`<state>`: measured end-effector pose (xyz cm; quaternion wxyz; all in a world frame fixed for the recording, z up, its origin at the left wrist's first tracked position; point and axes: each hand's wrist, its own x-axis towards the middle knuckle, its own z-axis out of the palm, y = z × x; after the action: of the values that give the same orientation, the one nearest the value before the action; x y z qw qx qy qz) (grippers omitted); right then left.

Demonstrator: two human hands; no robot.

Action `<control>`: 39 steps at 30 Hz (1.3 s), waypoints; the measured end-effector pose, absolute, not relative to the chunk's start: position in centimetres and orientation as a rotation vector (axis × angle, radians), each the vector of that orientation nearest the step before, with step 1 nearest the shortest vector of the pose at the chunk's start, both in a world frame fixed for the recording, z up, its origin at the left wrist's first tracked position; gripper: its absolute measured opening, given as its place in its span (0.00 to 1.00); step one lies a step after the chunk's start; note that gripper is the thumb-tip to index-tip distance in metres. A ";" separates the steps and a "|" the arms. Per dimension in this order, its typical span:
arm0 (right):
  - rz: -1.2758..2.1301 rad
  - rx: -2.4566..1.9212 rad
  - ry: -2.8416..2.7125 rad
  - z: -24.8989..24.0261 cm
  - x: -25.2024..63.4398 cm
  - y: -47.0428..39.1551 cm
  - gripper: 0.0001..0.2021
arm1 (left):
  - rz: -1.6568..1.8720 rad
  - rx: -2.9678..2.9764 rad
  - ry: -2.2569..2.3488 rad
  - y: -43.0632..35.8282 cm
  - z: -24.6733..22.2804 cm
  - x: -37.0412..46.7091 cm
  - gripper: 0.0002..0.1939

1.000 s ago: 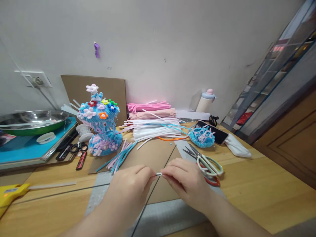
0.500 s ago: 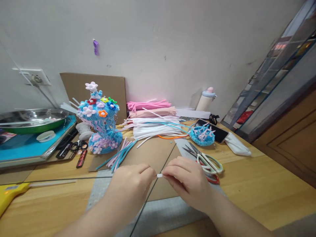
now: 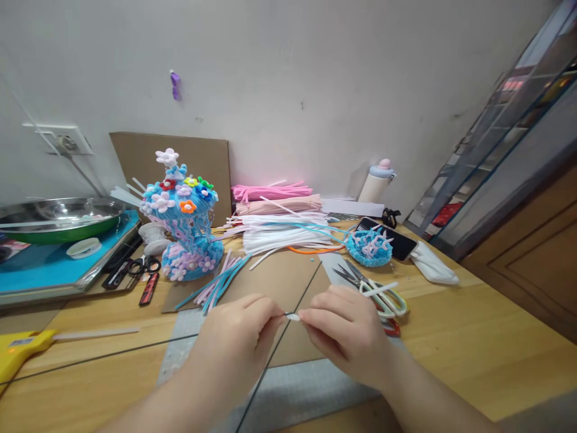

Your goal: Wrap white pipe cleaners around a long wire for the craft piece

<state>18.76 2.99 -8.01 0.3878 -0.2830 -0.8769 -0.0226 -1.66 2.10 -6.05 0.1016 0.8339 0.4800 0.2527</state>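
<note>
Both hands work in front of and to the right of the tall blue ornament (image 3: 179, 213), over the bare cardboard sheet (image 3: 270, 279). The left hand's (image 3: 241, 331) grip is pinching a thin dark strand (image 3: 288, 313) between thumb and finger. The right hand's (image 3: 345, 325) grip is pinching a small white piece (image 3: 293, 317), which meets the strand in the narrow gap between the fingertips.

Left of the ornament, a metal bowl (image 3: 67, 235), green outside and shiny inside, contains a few small pale bits, too small to make out; a pale strip lies across it. The bowl stands on a flat blue case (image 3: 40, 261), with a shallow white ring (image 3: 84, 249) nearer the front. Just beside the ornament is a spool (image 3: 155, 245) wound with something whitish.

Well to the right of the ornament, a small round blue basket (image 3: 368, 260) is filled with branching lilac prongs (image 3: 373, 242) that rise above its rim. Farther right of the ornament, behind the basket, a capped bottle (image 3: 375, 185) leans slightly by the wall; its contents are hidden.
</note>
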 end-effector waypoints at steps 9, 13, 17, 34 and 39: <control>-0.159 -0.719 -2.229 -8.0 19.2 3.0 0.04 | 0.673 2.349 1.372 2.2 -5.6 -1.7 0.08; -0.178 -0.704 -2.237 -8.1 19.1 2.9 0.06 | 0.664 2.411 1.418 2.1 -5.8 -1.5 0.09; -0.151 -0.703 -2.232 -8.1 19.1 2.9 0.06 | 0.630 2.551 1.410 2.0 -5.9 -1.5 0.11; 0.243 -0.650 -2.055 -9.1 17.4 2.5 0.06 | 0.868 2.391 1.230 1.3 -5.1 -1.5 0.09; 0.104 -0.712 -2.046 -9.3 17.5 2.0 0.06 | 0.859 2.479 1.326 1.4 -5.5 -1.4 0.10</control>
<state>17.52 2.00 -9.29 0.4673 -0.2901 -0.8341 0.0424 -1.44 1.38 -5.46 0.1007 0.8390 0.4488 0.2907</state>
